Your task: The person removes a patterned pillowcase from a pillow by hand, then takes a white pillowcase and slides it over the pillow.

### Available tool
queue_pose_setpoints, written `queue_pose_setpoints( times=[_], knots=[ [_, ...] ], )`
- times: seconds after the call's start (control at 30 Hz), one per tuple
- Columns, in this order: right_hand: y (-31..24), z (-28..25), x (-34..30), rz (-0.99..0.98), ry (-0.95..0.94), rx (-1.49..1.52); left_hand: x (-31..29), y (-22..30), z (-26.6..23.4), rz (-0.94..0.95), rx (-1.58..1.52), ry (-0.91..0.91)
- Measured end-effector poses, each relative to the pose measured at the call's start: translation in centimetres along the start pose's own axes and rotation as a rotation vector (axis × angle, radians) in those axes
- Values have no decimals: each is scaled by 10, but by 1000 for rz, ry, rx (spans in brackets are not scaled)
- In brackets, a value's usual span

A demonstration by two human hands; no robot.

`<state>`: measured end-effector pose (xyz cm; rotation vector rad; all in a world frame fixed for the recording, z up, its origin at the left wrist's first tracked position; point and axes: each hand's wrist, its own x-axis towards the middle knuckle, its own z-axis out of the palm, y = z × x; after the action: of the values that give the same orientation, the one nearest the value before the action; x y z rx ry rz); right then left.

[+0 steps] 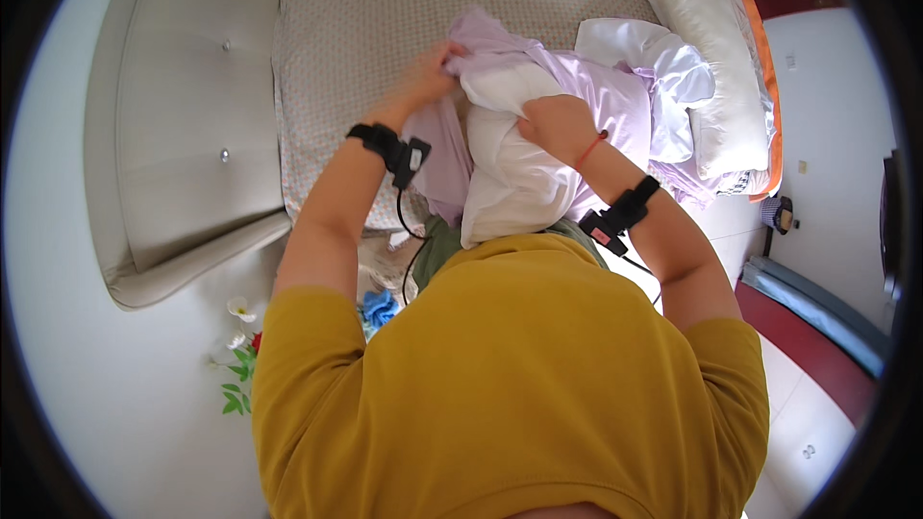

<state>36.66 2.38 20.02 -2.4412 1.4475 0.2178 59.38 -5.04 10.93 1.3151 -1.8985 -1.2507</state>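
Observation:
A plump white pillow lies in front of me at the bed's near edge, close against my body. A lilac pillowcase is bunched around its far end and both sides. My left hand, a little blurred, has its fingers closed on the lilac fabric at the far left of the pillow. Beside it, my right hand is closed in a fist on the white pillow's upper part. Some of the pillow's far end is hidden under the lilac cloth.
A patterned bedspread covers the bed. To the right lie a crumpled white cloth and another white pillow. A padded headboard rises at left. Artificial flowers and a blue cloth are low at left.

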Motion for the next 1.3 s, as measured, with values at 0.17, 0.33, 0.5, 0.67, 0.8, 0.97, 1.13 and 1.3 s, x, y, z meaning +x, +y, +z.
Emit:
queue_pose_setpoints(
  times=[0.17,0.33,0.5,0.67,0.8,0.97,1.13,1.3],
  knots=[
    [27,-7,-9,58,95,89,-16,-44,8,-164,329,203],
    [61,-4,38,298,116,696,-33,-15,17,-197,320,-42],
    [10,15,75,126,-124,868,-86,31,24,-146,-246,-167],
    [-18,55,84,-60,-310,935,-123,8,31,-106,-271,-217],
    [-10,72,80,-311,50,63,-111,-6,21,-356,-65,-263],
    [18,116,58,-268,-466,-203,-52,-21,37,-76,558,177],
    [60,131,23,-366,-484,-99,11,-21,20,-371,629,8],
    [83,116,44,-88,-347,393,6,-32,24,-658,804,-59]
  ],
)
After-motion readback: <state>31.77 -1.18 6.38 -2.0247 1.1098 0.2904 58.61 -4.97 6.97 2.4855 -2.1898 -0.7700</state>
